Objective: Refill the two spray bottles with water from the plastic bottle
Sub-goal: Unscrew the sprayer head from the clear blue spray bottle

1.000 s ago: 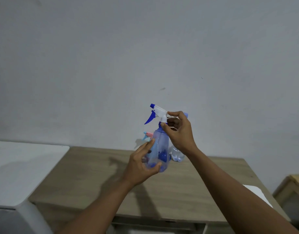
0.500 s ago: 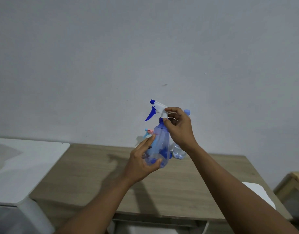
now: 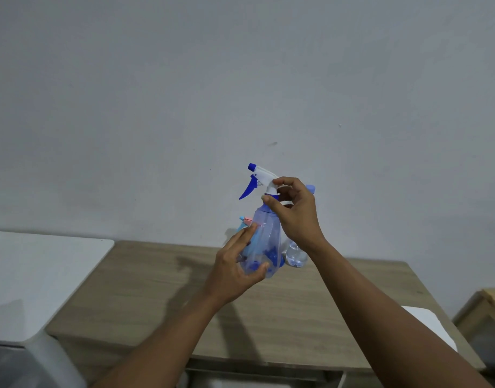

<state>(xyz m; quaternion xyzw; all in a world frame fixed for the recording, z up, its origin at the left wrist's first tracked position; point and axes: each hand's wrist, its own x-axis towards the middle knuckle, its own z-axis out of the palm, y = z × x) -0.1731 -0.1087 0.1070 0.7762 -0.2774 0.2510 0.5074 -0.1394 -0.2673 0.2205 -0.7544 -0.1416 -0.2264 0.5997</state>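
Blue-tinted plastic, the spray bottle [image 3: 264,239] hangs above the table [image 3: 145,289], its long axis nearly upright and its nozzle pointing to your left. Your left hand [image 3: 235,270] holds its lower body. Your right hand [image 3: 293,214] pinches the collar. The plastic bottle [image 3: 296,256] stands on the table behind.
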